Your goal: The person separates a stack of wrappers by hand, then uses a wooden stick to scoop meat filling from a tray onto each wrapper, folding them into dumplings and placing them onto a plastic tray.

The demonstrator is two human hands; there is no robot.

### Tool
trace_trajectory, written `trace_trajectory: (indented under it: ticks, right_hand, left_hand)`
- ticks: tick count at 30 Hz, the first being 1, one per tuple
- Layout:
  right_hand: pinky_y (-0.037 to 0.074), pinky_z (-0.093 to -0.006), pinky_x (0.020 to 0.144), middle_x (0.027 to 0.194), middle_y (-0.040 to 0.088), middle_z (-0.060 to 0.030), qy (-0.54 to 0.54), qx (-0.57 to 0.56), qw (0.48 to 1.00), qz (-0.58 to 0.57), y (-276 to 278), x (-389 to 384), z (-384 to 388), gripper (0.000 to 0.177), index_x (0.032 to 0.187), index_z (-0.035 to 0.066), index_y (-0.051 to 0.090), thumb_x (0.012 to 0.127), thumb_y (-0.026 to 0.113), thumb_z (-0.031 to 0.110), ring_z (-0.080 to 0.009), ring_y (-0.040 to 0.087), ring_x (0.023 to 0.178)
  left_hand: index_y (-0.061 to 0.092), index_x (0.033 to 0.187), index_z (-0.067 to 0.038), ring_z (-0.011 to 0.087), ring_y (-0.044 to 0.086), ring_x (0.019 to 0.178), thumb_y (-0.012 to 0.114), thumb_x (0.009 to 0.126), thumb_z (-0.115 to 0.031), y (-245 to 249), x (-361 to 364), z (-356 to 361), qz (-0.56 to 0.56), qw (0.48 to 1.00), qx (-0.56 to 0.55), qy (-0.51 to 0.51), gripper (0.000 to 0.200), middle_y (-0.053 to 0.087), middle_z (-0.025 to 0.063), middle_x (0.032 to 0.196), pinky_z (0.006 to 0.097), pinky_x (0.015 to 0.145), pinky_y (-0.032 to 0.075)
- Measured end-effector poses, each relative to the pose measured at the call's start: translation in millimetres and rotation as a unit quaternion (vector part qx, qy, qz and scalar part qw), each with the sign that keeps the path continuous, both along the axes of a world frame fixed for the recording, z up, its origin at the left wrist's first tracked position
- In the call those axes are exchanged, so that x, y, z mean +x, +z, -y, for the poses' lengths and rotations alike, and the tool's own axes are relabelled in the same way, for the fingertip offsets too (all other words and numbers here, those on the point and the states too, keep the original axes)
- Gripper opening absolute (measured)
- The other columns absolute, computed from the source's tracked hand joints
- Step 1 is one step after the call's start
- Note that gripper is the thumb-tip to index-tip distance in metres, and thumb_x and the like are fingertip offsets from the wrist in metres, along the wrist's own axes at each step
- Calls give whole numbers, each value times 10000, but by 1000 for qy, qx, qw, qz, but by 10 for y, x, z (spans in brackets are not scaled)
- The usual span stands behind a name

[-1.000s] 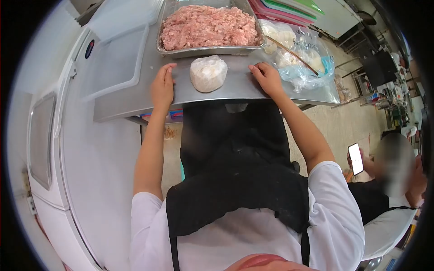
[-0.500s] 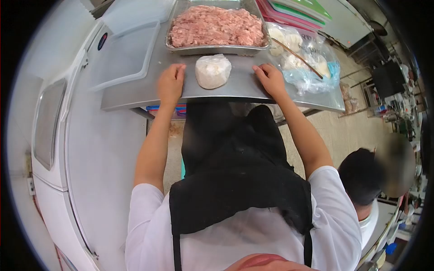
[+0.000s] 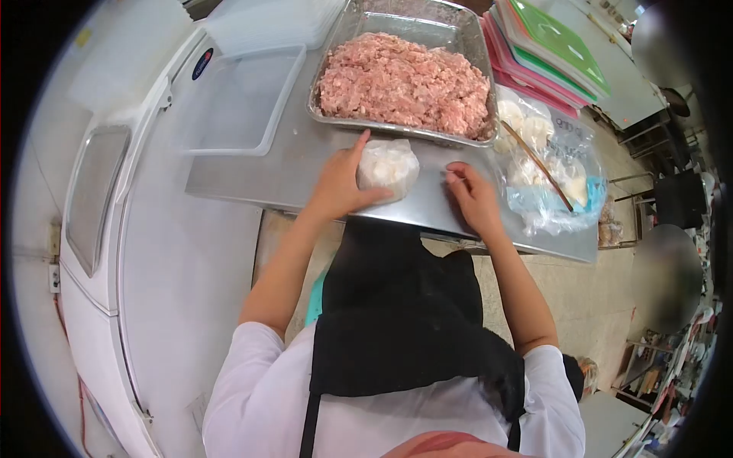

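A white rounded bundle, seemingly in thin clear film, sits near the front edge of the steel table. My left hand is spread against its left side, thumb along the near side and index finger pointing toward the tray. To the right of the bundle, apart from it, my right hand rests over the table with loosely bent fingers and nothing visible in them. Just behind the bundle stands a metal tray of pink minced meat.
On the right lie plastic bags of white dough-like pieces with a thin wooden stick across them. Behind them is a stack of coloured boards. A clear plastic lid lies at the left, beside a white freezer.
My left hand has opened and moved right to touch the bundle. My right hand has lifted or shifted slightly, its fingers bending inward. The camera view has turned, shifting the table scene.
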State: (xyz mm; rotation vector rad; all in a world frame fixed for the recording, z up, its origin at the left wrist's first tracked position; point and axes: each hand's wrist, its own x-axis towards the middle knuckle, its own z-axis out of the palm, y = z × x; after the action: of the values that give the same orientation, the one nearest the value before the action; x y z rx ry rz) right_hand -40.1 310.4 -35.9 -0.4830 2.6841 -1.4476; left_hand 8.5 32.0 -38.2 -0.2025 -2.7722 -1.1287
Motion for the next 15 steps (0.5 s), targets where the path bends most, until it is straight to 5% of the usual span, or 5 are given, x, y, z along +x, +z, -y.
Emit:
trace_trajectory:
  ticks: [2, 6, 7, 15]
  right_hand:
    - [494, -377, 851, 1094, 657, -182, 60, -16, 997, 55, 209, 5, 238, 350, 1180, 23, 610, 945, 581, 281, -337, 641, 971]
    - [477, -455, 904, 1191, 584, -278, 171, 36, 979, -100, -71, -177, 542, 588, 1316, -43, 478, 924, 594, 379, -424, 585, 1084]
    - [482, -458, 887, 1213, 556, -294, 195, 49, 978, -62, 23, -189, 542, 639, 1353, -45, 428, 918, 598, 392, -442, 579, 1061]
    - [496, -451, 823, 1155, 542, -253, 289, -50, 945, -143, 98, -74, 470, 645, 1318, -12, 415, 821, 746, 230, -426, 572, 983]
  left_hand:
    - [345, 1463, -40, 411, 530, 1135, 853, 608, -456, -11, -66, -65, 5, 1000, 29, -8, 1078, 559, 264, 1237, 451, 998, 406]
    - [401, 1421, -79, 395, 494, 1200, 867, 611, -382, 25, -52, -125, -25, 998, 58, -14, 983, 518, 231, 1306, 453, 1026, 392]
    - [410, 1412, -85, 393, 483, 1219, 869, 617, -362, -15, -18, -132, -54, 996, 63, -14, 959, 503, 225, 1327, 456, 1034, 388]
    - [524, 1147, -107, 404, 446, 1281, 855, 641, -114, -107, 306, -198, -135, 981, 129, -55, 605, 453, 206, 1393, 441, 1063, 382]
